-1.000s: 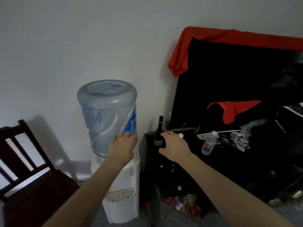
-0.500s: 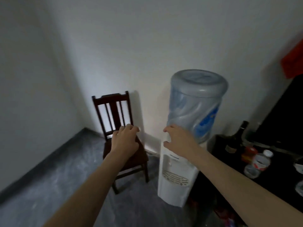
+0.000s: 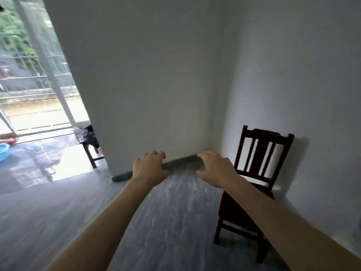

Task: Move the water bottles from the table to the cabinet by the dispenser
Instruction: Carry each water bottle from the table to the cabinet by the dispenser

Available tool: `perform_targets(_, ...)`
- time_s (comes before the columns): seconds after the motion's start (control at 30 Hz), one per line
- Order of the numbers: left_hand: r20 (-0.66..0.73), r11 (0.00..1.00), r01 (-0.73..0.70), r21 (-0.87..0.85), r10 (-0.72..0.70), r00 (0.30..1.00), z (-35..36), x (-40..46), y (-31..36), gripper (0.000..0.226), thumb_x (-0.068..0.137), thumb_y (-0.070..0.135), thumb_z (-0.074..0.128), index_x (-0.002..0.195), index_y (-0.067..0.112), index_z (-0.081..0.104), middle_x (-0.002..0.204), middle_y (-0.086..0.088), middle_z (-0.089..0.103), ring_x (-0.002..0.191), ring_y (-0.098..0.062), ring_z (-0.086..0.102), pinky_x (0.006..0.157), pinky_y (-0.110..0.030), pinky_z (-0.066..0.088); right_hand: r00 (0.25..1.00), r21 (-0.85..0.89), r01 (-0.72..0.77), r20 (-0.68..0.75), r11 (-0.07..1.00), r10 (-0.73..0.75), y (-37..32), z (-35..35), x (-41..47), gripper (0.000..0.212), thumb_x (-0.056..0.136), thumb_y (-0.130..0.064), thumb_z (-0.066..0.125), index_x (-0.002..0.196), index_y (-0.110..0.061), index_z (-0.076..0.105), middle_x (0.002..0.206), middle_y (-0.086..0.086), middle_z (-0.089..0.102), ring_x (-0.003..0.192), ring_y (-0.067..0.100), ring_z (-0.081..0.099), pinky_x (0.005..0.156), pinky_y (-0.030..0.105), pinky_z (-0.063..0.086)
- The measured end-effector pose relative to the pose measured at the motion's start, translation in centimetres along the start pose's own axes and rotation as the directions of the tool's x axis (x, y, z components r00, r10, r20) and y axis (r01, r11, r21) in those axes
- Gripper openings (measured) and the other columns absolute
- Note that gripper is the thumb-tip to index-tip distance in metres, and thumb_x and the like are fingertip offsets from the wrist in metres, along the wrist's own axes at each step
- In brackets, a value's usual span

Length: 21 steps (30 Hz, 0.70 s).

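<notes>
My left hand (image 3: 149, 166) and my right hand (image 3: 214, 167) are both stretched out in front of me over the grey floor, fingers loosely curled and apart, holding nothing. Far off at the left, past the wall's end, a clear water bottle (image 3: 78, 134) stands on the corner of a dark table (image 3: 88, 148). The dispenser and the cabinet are out of view.
A dark wooden chair (image 3: 252, 184) stands against the white wall at the right, partly behind my right forearm. A white wall corner lies straight ahead. At the left is a bright opening with window bars, a blue basin (image 3: 3, 151) and a dark cloth (image 3: 90, 134) on the table.
My view has swung left, away from the dispenser and cabinet, which have left the frame. The chair now sits at the right. Both hands stay empty and have moved with the turn.
</notes>
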<state>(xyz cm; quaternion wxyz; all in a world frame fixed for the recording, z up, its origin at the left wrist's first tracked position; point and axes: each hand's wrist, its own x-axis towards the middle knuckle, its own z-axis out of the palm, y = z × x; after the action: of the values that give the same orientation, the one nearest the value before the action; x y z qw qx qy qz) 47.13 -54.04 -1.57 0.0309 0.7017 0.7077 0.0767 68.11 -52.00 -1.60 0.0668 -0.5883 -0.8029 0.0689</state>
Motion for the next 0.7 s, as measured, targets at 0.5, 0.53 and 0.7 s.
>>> perform_targets(0.5, -0.093, 0.657, 0.752, 0.058, -0.746, 0.659, -1.0, -13.6, -16.7, 0.057, 0.092, 0.046, 0.06, 0.144, 0.026, 0.047, 0.146, -0.002, 0.048, 0.13, -0.028, 0.049, 0.098, -0.044, 0.046, 0.664, 0.068, 0.722, 0.21, 0.688, -0.717, -24.6, 6.8, 7.2, 0.072, 0.088, -0.047, 0.061, 0.15, -0.024, 0.034, 0.154, 0.004, 0.038, 0.135, 0.028, 0.041, 0.107, 0.048, 0.039)
perform_targets(0.53, -0.097, 0.613, 0.788, 0.059, -0.782, 0.616, -1.2, -15.1, -17.0, 0.057, 0.092, 0.046, 0.06, 0.144, 0.026, 0.046, 0.146, -0.002, 0.048, 0.13, -0.028, 0.049, 0.099, -0.045, 0.047, 0.625, 0.074, 0.756, 0.213, 0.65, -0.751, -26.2, 7.1, 6.7, 0.072, 0.088, -0.047, 0.061, 0.15, -0.024, 0.033, 0.154, 0.004, 0.037, 0.135, 0.029, 0.041, 0.107, 0.049, 0.039)
perform_targets(0.7, -0.151, 0.437, 0.898, 0.054, -0.885, 0.44, -2.6, -22.6, -18.5, 0.053, 0.092, 0.047, 0.061, 0.138, 0.022, 0.054, 0.137, -0.004, 0.056, 0.123, -0.026, 0.056, 0.096, -0.039, 0.049, 0.458, 0.116, 0.865, 0.218, 0.488, -0.862, -32.7, 8.9, 2.4, 0.069, 0.088, -0.045, 0.059, 0.149, -0.025, 0.034, 0.151, 0.004, 0.04, 0.131, 0.03, 0.045, 0.102, 0.047, 0.042)
